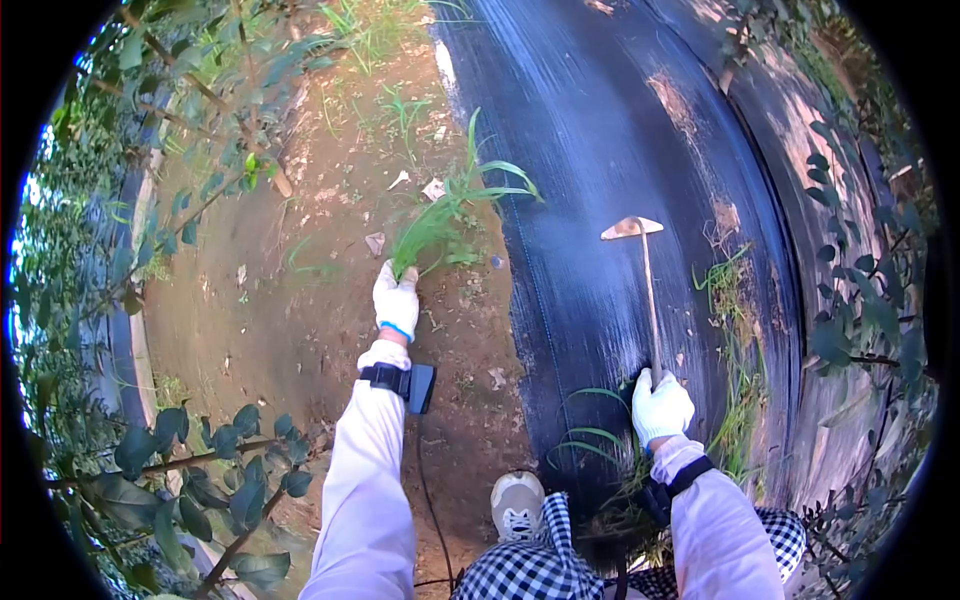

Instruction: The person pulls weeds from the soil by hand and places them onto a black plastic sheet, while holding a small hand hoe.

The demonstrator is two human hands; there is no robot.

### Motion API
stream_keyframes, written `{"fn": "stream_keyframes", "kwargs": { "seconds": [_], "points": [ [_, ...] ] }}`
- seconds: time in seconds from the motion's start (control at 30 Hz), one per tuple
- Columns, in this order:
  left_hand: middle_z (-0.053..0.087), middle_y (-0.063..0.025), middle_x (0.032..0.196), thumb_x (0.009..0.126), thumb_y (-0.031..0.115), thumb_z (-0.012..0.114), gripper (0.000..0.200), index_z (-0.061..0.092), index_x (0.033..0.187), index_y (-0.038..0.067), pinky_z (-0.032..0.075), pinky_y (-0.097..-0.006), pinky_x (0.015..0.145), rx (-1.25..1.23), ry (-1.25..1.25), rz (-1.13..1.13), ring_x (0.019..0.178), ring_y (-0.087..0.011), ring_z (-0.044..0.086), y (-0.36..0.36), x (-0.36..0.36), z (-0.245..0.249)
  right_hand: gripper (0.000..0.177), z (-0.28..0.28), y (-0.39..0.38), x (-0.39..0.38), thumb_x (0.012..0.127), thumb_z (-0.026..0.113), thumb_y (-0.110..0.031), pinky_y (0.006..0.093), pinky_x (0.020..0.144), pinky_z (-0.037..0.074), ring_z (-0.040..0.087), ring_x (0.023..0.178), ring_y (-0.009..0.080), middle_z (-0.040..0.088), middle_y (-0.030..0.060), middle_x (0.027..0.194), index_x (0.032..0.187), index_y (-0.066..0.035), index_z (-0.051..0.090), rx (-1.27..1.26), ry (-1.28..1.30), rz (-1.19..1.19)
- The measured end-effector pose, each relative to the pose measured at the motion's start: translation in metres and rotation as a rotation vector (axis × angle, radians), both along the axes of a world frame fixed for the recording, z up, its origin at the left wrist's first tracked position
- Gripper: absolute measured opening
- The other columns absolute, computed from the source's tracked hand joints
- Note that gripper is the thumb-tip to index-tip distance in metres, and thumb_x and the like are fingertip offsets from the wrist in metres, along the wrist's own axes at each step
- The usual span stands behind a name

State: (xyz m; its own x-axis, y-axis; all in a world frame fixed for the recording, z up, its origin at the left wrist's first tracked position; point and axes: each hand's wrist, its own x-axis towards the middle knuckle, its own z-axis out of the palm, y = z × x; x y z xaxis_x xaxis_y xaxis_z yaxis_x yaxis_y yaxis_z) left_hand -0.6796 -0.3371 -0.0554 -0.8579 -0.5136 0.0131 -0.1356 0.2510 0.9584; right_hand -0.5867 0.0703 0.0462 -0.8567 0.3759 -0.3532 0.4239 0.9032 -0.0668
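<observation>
My left hand (396, 302), in a white glove with a blue cuff edge, is closed on the lower end of a tuft of green grass (425, 238) over the bare soil. The blades spread forward and to the right, their tips reaching over the edge of the black ground sheet (575, 290). In its own white glove, my right hand (661, 408) grips the handle of a small hoe (650, 290). The hoe points away from me above the sheet, its flat triangular blade (631, 228) at the far end.
Brown soil (300, 330) lies left of the sheet, with dry leaves and small weeds (405, 115). More grass (735, 350) grows along a strip on the right. Leafy branches (230, 460) reach in from the left, others (870, 290) from the right. My shoe (518, 505) stands at the sheet's edge.
</observation>
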Motion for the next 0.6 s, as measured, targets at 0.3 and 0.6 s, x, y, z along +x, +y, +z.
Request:
{"fn": "stream_keyframes", "kwargs": {
  "seconds": [0.3, 0.6],
  "points": [
    [0.062, -0.017, 0.098, 0.074, -0.002, 0.053, 0.031, 0.064, 0.102, 0.009, 0.048, -0.0455, 0.086, -0.78, -0.101, -0.28, 0.095, -0.0417, 0.057, 0.064, -0.037, -0.006, 0.044, 0.005, -0.005, -0.005, 0.09, 0.048, -0.045, 0.0469, 0.077, 0.051, 0.067, 0.078, 0.0375, 0.068, 0.0205, 0.078, 0.089, -0.005, 0.067, -0.005, 0.008, -0.029],
    [0.057, -0.0134, 0.115, 0.072, 0.02, 0.075, 0.045, 0.06, 0.113, 0.01, 0.048, -0.041, 0.09, -0.867, -0.342, -0.467, 0.111, -0.0348, 0.053, 0.059, 0.017, 0.034, 0.043, 0.005, -0.003, -0.003, 0.09, 0.049, -0.045, 0.0464, 0.077, 0.051, 0.067, 0.078, 0.0372, 0.068, 0.0204, 0.078, 0.088, -0.006, 0.067, -0.024, -0.007, -0.022]
  ]
}}
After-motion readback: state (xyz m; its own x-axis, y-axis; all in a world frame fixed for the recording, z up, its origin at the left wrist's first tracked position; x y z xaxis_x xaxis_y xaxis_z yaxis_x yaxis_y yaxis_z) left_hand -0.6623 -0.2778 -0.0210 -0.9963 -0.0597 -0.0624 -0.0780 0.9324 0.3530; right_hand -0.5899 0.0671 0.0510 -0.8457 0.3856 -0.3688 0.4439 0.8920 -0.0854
